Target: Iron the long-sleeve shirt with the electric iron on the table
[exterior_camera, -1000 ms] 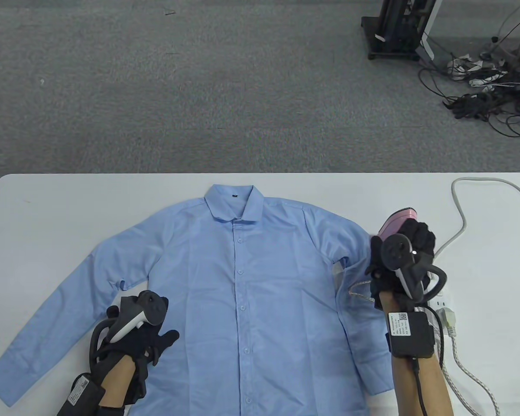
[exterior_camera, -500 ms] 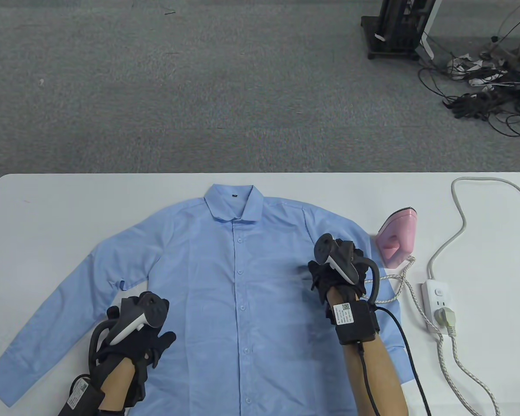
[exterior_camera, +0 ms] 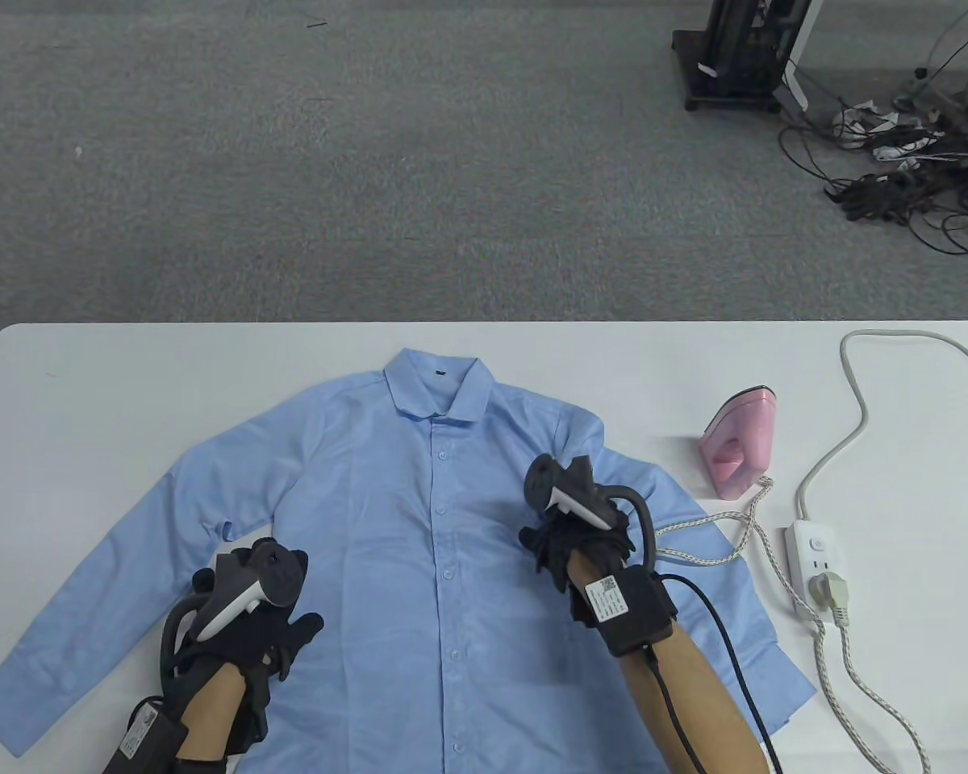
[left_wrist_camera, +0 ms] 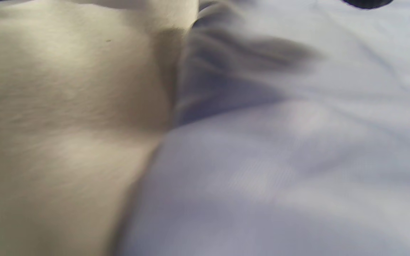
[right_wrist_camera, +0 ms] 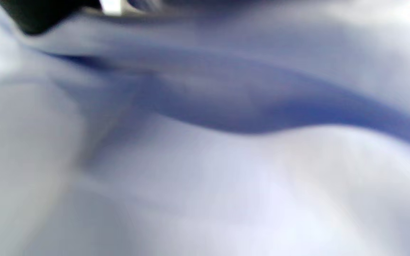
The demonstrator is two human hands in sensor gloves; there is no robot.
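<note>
You are flattening the blue shirt (exterior_camera: 419, 516): left hand (exterior_camera: 270, 633) spread on it, right hand (exterior_camera: 577, 540) grip unclear; pink iron (exterior_camera: 738, 443) standing aside; sweep outward

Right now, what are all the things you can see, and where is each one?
Shirt: one, light blue, buttoned, flat on the table's middle.
Iron: one, pink, on the table right of the shirt, untouched.
Power strip: one, white, near the table's right edge, with a plug in it.
Cords: pale, on the table's right side.
Table: one, white.
Floor: grey carpet; a black stand and tangled cables far right.
Left hand: black glove, resting on the shirt's lower left.
Right hand: black glove, on the shirt's right chest; grip unclear.
</note>
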